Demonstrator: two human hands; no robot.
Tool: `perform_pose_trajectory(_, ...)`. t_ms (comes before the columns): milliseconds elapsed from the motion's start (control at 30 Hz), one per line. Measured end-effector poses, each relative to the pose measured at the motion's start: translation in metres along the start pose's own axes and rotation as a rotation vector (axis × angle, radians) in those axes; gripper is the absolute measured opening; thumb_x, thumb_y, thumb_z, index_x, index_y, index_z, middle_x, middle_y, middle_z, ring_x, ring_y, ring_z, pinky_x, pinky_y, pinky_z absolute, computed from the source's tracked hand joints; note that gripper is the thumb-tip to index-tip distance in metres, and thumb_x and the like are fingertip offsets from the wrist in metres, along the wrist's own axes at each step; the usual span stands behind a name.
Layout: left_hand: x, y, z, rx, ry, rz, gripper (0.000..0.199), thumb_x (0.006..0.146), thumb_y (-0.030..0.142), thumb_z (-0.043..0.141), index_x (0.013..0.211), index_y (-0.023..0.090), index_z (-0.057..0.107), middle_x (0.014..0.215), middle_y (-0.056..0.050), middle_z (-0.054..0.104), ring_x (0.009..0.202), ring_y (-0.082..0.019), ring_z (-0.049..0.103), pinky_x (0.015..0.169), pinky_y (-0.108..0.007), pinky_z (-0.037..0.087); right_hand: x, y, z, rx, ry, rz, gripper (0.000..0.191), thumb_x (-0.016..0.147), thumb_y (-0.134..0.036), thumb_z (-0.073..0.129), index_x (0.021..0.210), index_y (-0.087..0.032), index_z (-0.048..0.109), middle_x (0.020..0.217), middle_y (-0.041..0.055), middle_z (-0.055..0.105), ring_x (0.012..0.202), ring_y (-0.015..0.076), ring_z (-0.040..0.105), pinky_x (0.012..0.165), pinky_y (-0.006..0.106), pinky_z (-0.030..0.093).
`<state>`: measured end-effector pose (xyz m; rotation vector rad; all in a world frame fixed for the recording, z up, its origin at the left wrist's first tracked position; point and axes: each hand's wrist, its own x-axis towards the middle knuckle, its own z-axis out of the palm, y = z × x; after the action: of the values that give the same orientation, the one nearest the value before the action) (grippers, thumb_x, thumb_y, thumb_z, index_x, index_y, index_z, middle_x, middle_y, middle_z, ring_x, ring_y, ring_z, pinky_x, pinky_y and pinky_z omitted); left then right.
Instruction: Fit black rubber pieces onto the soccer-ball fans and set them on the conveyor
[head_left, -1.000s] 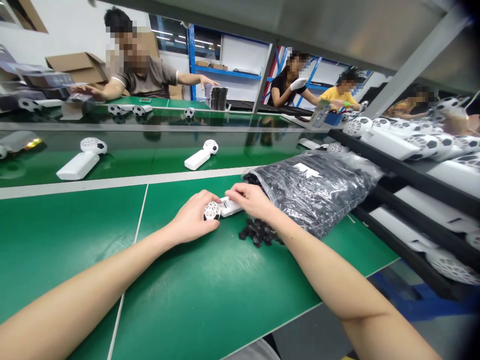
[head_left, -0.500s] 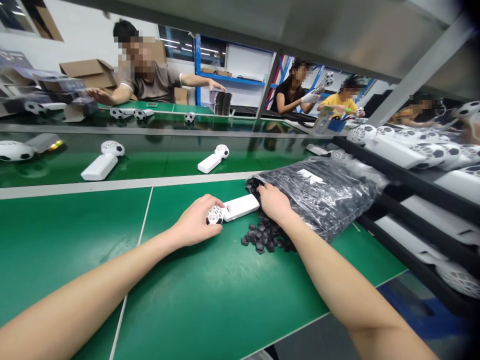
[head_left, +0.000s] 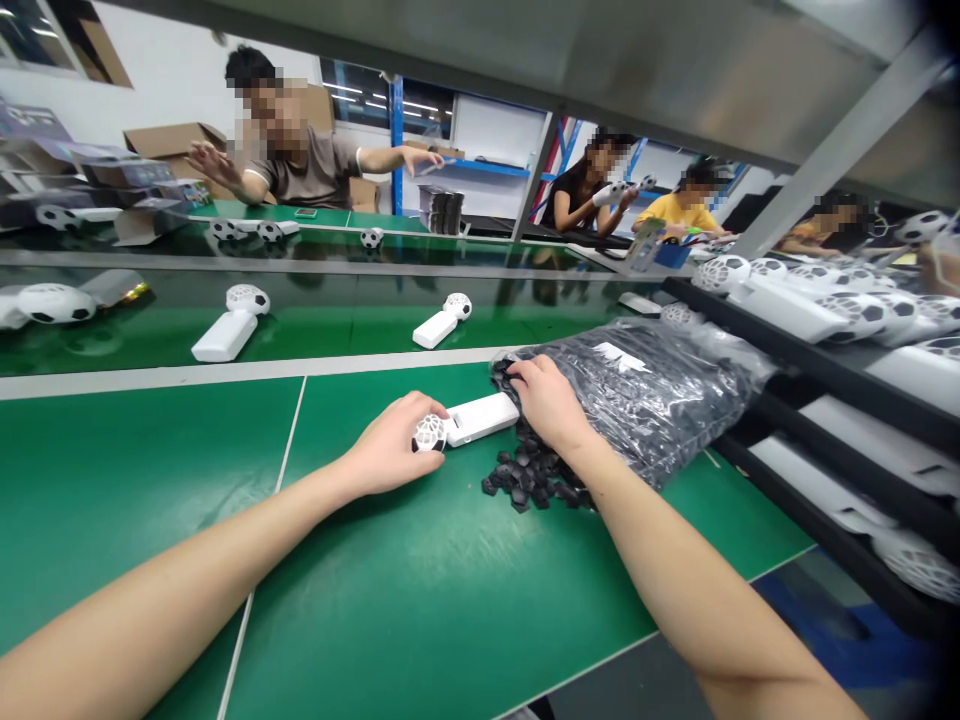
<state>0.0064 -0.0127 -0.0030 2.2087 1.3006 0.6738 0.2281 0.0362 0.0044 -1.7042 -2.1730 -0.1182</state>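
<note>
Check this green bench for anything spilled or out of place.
One thing stands out: loose black pieces lie scattered on the green bench, outside the plastic bag, beside its open end. They look spilled, though they may have been tipped out on purpose. I see no clear damage.

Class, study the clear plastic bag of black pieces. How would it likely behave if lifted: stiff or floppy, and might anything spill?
The bag would probably sag, as its thin film looks wrinkled. It may feel fairly heavy, being bulkily filled. Tilting it could spill some, since loose black pieces lie by its left end.
</note>
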Motion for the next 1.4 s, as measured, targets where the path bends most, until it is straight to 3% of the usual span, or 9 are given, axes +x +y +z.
perform_pose_trajectory(67,0.000,-0.001,0.001,-0.004,0.012,0.011,0.034,0.065,0.022,0.056,0.098,0.021,0.052,0.100,-0.003,0.052,0.096,-0.023,0.050,0.082,-0.037,0.041,-0.004,-0.008,0.000,0.229,0.063,-0.134,0.015,0.084,-0.017,0.048,0.093,-0.016,0.061,0.092,0.0057,0.057,0.088,0.0156,0.056,0.082,0.024,0.041)
perform_pose_trajectory(167,-0.001,-0.003,0.002,-0.007,0.032,0.029,0.035,0.064,0.022,0.057,0.099,0.021,0.053,0.098,-0.003,0.053,0.094,-0.023,0.050,0.082,-0.037,0.041,-0.013,-0.025,0.002,0.493,0.016,-0.300,0.010,0.082,-0.015,0.051,0.085,-0.017,0.061,0.084,0.0016,0.060,0.082,0.0127,0.056,0.077,0.022,0.042)
perform_pose_trajectory(300,-0.001,-0.004,0.004,-0.014,0.048,0.042,0.036,0.062,0.021,0.058,0.098,0.021,0.053,0.096,-0.003,0.053,0.092,-0.023,0.051,0.080,-0.035,0.043,-0.027,-0.042,0.002,0.685,-0.111,-0.342,0.008,0.082,-0.017,0.053,0.085,-0.019,0.060,0.082,0.0000,0.064,0.077,0.0121,0.057,0.073,0.023,0.044)
perform_pose_trajectory(467,-0.001,-0.004,0.005,-0.027,0.067,0.036,0.032,0.062,0.021,0.059,0.094,0.020,0.054,0.093,-0.003,0.054,0.090,-0.022,0.051,0.079,-0.034,0.043,-0.032,-0.047,0.005,0.733,-0.204,-0.384,0.017,0.084,-0.018,0.050,0.095,-0.022,0.063,0.093,0.0018,0.065,0.085,0.0146,0.059,0.081,0.028,0.045)
perform_pose_trajectory(733,-0.001,-0.004,0.003,-0.028,0.047,0.018,0.043,0.059,0.023,0.065,0.100,0.020,0.054,0.097,-0.005,0.054,0.094,-0.024,0.051,0.083,-0.037,0.044,-0.030,-0.041,0.020,0.893,-0.254,-0.136,0.015,0.086,-0.029,0.045,0.094,-0.021,0.055,0.087,0.0020,0.065,0.077,0.0157,0.062,0.073,0.030,0.050)
perform_pose_trajectory(1100,-0.004,-0.024,-0.010,-0.133,-0.077,0.143,0.062,0.052,0.015,0.067,0.111,0.020,0.051,0.109,-0.007,0.051,0.101,-0.023,0.050,0.088,-0.035,0.043,-0.031,-0.040,0.013,0.795,-0.203,-0.141,0.021,0.086,-0.039,0.045,0.092,-0.022,0.057,0.090,0.0026,0.064,0.081,0.0179,0.061,0.076,0.031,0.048)
perform_pose_trajectory(1267,-0.001,-0.043,-0.026,-0.168,0.082,-0.021,0.057,0.050,0.014,0.069,0.104,0.022,0.055,0.105,-0.004,0.055,0.093,-0.022,0.054,0.085,-0.035,0.043,-0.032,-0.039,0.016,0.776,-0.179,-0.164,0.019,0.086,-0.038,0.046,0.093,-0.024,0.056,0.092,0.0010,0.064,0.087,0.0167,0.060,0.077,0.028,0.047)
perform_pose_trajectory(1400,0.022,-0.067,-0.041,-0.160,0.224,-0.123,0.056,0.054,0.015,0.068,0.107,0.019,0.051,0.103,-0.005,0.055,0.087,-0.021,0.055,0.075,-0.031,0.045,-0.035,-0.042,0.018,0.777,-0.213,-0.204,0.016,0.086,-0.036,0.047,0.089,-0.024,0.056,0.094,0.0001,0.063,0.089,0.0152,0.059,0.078,0.026,0.047)
